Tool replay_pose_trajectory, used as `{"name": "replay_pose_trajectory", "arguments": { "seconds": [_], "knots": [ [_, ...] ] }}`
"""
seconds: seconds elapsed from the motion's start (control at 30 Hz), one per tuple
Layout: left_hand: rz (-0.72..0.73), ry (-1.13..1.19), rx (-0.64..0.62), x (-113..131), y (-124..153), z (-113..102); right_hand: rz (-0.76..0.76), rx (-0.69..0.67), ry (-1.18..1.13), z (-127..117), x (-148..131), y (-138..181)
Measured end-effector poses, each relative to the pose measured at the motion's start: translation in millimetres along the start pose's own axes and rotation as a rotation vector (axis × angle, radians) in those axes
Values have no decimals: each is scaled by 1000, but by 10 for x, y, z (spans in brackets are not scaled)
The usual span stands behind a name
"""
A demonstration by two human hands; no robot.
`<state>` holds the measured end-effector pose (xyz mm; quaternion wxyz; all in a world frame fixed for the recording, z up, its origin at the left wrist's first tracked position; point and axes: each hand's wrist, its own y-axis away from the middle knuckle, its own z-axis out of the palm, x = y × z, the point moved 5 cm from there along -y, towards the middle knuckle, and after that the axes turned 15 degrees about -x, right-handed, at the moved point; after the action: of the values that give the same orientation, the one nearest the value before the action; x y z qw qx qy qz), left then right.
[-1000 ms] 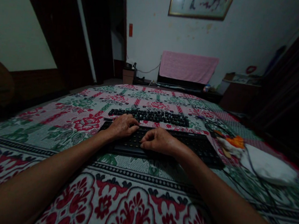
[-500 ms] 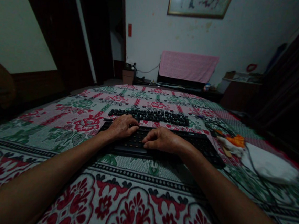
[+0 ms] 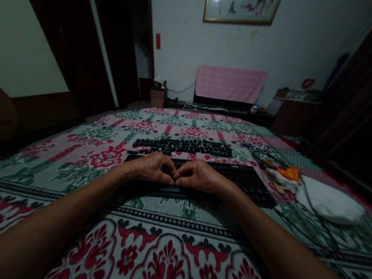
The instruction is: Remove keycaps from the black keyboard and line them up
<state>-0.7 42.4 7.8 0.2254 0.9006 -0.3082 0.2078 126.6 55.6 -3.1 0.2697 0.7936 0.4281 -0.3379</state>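
Pinched loosely, thumb toward curled fingers, the left hand (image 3: 154,167) and the right hand (image 3: 199,176) meet nearly tip to tip over the black keyboard (image 3: 247,181); whether a small piece sits between any fingertips, I cannot tell, since they are dark and partly turned away. Nearest of all, on the near side of the keyboard, spreads the patterned bedspread (image 3: 166,262), with a border of red and white flowers, and both forearms cross it. On it lies the keyboard itself, lengthwise across the view, its left and middle parts largely covered by the hands. From its right end a dark cable (image 3: 294,231) runs out over the cloth. Also right of the keyboard lie a white bundle (image 3: 329,200) and, just beside that, a bright orange item (image 3: 289,172). Just beyond the keyboard's far edge, small black key caps (image 3: 185,146) lie in rough rows, apart from it. Well beyond the keyboard, past the end of the bedspread, a pink cloth (image 3: 230,83) hangs over a dark screen-like object, and left of that stands a small box (image 3: 157,96). Farthest from the keyboard, a framed picture (image 3: 241,6) hangs on the wall.
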Motion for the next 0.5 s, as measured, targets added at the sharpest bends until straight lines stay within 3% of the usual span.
{"name": "replay_pose_trajectory", "arguments": {
  "seconds": [0.17, 0.4, 0.5],
  "knots": [
    [18, -31, 14, 40, -10, 1, -19, 57, 22, -2, 5, -26],
    [16, -127, 2, 131, -13, 24, -36, -48, -7, -40, 43, 19],
    [3, -158, 9, 131, -18, 35, -16, -31, -18, -67, 71, 29]
  ]
}}
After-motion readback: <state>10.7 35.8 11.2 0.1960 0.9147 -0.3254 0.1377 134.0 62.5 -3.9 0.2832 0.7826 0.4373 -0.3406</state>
